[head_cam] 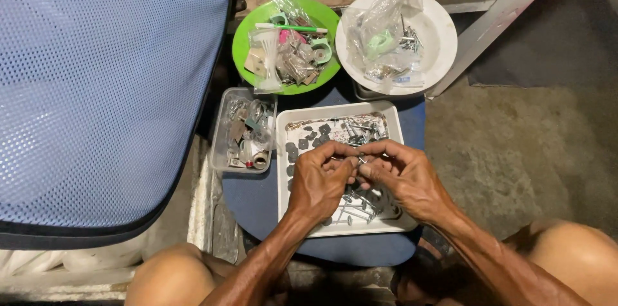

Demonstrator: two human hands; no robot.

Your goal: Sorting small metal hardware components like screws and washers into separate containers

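Observation:
My left hand (320, 180) and my right hand (404, 177) meet fingertip to fingertip over a white rectangular tray (393, 119). Together they pinch a small metal piece (360, 159), too small to make out clearly. The tray holds several metal screws (360, 129), dark square washers (315, 135) and long nails (357, 209) under my hands. The tray rests on a round dark blue stool seat (254, 200).
A clear plastic box (243, 131) of mixed hardware sits left of the tray. Behind stand a green plate (286, 45) with small parts and a white bowl (438, 36) holding plastic bags. A blue mesh chair back (103, 87) fills the left. My bare knees are at the bottom.

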